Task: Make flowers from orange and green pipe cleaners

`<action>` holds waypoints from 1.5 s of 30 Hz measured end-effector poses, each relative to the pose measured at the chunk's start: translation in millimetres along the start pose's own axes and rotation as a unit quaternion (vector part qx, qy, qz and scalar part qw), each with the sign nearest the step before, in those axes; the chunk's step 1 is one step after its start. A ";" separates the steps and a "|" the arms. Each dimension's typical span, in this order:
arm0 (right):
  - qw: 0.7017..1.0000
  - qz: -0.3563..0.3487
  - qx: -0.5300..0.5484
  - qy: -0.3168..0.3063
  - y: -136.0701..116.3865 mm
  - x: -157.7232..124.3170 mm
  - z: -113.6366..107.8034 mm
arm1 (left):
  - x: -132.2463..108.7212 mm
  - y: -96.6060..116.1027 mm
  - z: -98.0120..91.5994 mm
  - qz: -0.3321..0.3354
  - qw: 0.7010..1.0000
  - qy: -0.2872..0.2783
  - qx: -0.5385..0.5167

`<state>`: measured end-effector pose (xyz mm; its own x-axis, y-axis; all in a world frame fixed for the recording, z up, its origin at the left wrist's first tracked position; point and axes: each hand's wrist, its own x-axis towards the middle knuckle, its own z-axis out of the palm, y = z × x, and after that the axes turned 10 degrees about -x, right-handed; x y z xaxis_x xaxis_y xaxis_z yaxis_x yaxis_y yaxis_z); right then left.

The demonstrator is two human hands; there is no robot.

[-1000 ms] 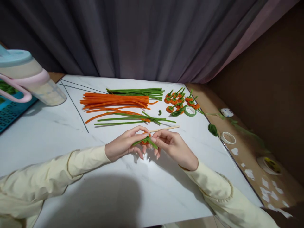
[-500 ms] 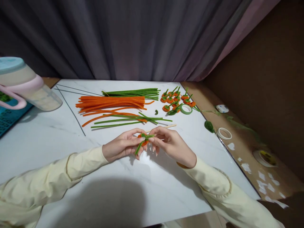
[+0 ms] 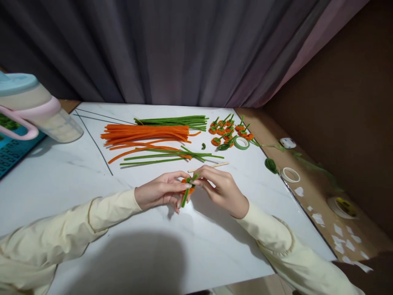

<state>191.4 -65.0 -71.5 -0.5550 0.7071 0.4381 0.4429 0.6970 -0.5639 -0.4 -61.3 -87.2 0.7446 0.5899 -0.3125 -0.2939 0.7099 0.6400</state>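
Between my hands is a small orange pipe-cleaner pumpkin [image 3: 192, 190] with green pipe-cleaner ends on top. My left hand [image 3: 161, 189] pinches it from the left, thumb on top and fingers beneath. My right hand [image 3: 219, 189] grips a green pipe-cleaner end [image 3: 195, 177] at the top between thumb and fingertips. Another green end [image 3: 184, 198] sticks out toward me. Just beyond my hands lies a thin wooden stick [image 3: 219, 164], partly behind my right hand. Loose green pipe cleaners [image 3: 153, 159] rest farther back.
Orange pipe cleaners [image 3: 144, 133] and a green bundle [image 3: 175, 120] lie at the back. Several finished orange pumpkins [image 3: 215, 141] sit by a green tape roll [image 3: 241, 142]. At the left stands a tumbler [image 3: 66, 127]. A white tape roll [image 3: 290, 175] and paper scraps [image 3: 318, 218] are right.
My right hand has turned and its fingers have curled closer around the green end. The pumpkin has tilted a little, and its near green end now points more straight toward me.
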 end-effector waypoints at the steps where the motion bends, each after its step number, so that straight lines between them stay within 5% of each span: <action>1: 1.000 0.020 0.004 -0.001 -0.5 0.2 0.8 | -0.2 0.1 0.2 -0.001 1.000 0.002 0.004; 11: 0.941 0.232 0.225 -0.098 -2.6 -0.2 -8.8 | -1.4 2.0 -0.5 0.012 1.000 -0.012 0.013; 27: 0.890 0.303 0.328 -0.088 -13.6 -2.7 -3.8 | -1.2 -2.9 7.0 0.095 0.980 0.024 0.175; 35: 0.925 0.293 0.237 -0.046 -14.2 -3.0 1.4 | -6.6 3.3 5.1 0.189 0.889 0.127 0.397; 45: 0.958 0.234 0.163 0.041 -10.0 -7.4 15.4 | -8.2 7.0 17.1 0.083 0.945 0.192 0.253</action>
<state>180.2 -79.1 -79.9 -0.2867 0.9491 0.1305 0.3793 0.2376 -0.8943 1.7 -67.7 -68.2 0.4128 0.8417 -0.3480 0.0095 0.3781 0.9257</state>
